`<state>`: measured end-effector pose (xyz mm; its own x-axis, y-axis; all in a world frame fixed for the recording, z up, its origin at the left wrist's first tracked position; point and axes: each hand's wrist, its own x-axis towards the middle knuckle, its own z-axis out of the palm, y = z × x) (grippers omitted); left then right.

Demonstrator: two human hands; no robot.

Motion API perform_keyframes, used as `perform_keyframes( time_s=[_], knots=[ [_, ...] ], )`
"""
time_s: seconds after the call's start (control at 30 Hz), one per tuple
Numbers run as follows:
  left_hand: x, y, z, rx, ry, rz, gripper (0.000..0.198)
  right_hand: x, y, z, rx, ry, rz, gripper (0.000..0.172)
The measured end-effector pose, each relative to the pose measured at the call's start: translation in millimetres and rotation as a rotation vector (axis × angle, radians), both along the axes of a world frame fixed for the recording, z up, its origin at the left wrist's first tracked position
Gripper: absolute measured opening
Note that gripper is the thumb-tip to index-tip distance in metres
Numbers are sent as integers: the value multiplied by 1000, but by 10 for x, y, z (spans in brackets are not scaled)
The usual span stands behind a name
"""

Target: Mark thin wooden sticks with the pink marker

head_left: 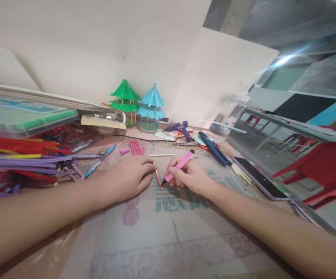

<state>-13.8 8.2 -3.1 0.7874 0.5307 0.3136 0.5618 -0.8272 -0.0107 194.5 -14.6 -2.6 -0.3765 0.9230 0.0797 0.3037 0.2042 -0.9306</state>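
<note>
In my right hand (182,174) is a pink marker (181,166), gripped like a pen, its dark tip down against a small thin stick (157,177). Pink colour covers the lower part of that stick; its upper end is pale. My left hand (135,174) lies palm down, its fingertips pinning the stick's upper end to the printed plastic sheet (144,240). Just beyond the hands lie another pale stick (162,155), several pink sticks (137,147) and a pink marker cap (124,150).
Green (125,100) and blue (152,106) pagoda models stand against the board. Colourful pipe cleaners (25,159) and a plastic case (31,116) fill the left side. A blue pen (100,161), glue gun (179,130), utility knife (214,149) and phone (259,178) lie around. Red chairs (316,162) stand right.
</note>
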Motion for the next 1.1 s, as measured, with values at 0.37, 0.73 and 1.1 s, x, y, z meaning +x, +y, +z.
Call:
perform_keyframes(
  time_s=[0.37, 0.73, 1.1],
  knots=[
    [-6, -6, 9, 3, 10, 3, 29, -7, -3, 23, -26, -21, -3, 13],
    [14, -15, 27, -34, 26, 20, 27, -7, -15, 20, -30, -20, 18, 12],
    [13, -28, 40, -43, 47, 35, 25, 6, 0, 0, -28, -12, 38, 16]
  ],
)
